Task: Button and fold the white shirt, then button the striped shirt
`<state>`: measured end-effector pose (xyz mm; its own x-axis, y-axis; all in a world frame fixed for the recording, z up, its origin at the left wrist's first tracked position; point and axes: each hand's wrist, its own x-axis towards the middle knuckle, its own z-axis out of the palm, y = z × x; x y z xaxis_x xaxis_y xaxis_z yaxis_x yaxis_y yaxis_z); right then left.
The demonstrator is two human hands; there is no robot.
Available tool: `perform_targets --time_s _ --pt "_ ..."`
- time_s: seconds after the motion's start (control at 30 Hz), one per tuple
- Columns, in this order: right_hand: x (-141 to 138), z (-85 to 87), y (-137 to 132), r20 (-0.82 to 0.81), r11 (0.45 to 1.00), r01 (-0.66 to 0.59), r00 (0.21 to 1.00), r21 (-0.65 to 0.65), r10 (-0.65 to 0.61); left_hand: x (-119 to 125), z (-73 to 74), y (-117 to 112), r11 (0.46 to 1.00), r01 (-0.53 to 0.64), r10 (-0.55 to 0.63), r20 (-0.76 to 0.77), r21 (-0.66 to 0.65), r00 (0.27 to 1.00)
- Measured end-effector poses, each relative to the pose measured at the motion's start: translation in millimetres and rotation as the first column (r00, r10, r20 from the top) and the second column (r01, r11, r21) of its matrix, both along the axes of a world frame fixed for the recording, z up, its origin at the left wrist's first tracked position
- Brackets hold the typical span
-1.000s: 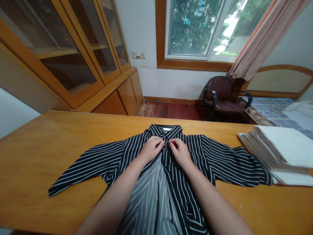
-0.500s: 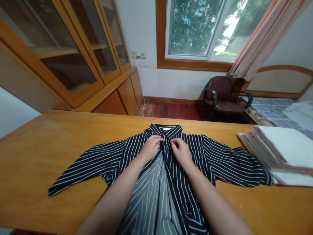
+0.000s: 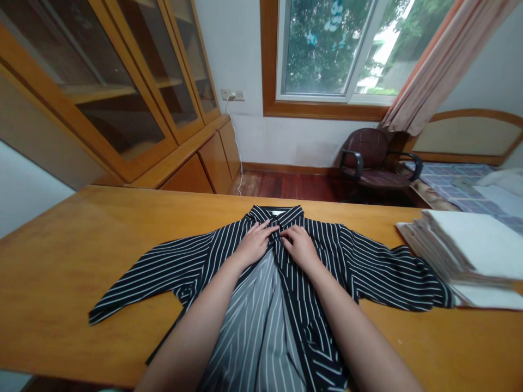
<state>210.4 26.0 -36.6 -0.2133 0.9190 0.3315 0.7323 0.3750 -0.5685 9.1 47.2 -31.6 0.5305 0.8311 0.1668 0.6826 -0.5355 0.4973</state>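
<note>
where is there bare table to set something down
Widest: the wooden table left of the striped shirt. Smaller: near right, between the right forearm, the shirt's outstretched sleeve and the off-white stack. Crowded: the middle, with left hand and right hand on the shirt, and where sleeve nears stack.

Left hand (image 3: 254,245): fingers, bunched earlier, now spread, tips farther toward the collar (image 3: 292,216). Right hand (image 3: 301,246) fingertips slightly left, closer to them. More of striped shirt's (image 3: 253,321) near-left edge now showing past left forearm (image 3: 204,321).
</note>
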Motion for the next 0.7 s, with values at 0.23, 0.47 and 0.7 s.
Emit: perform_targets --time_s 0.23,0.47,0.7 --pt "10.2 0.9 23.9 -0.019 0.996 -0.085 0.996 0.010 0.086 2.8 -0.4 10.2 1.000 0.008 -0.007 -0.052 0.009 0.999" --pt "17.7 10.3 17.6 -0.124 0.993 -0.121 0.985 -0.006 0.119 5.4 1.6 18.2 1.000 -0.001 0.000 -0.049 -0.015 0.999" --pt "8.9 27.4 -38.3 -0.031 0.997 -0.074 0.997 0.013 0.074 -1.0 3.4 20.1 0.992 -0.069 0.086 0.175 -0.104 0.981"
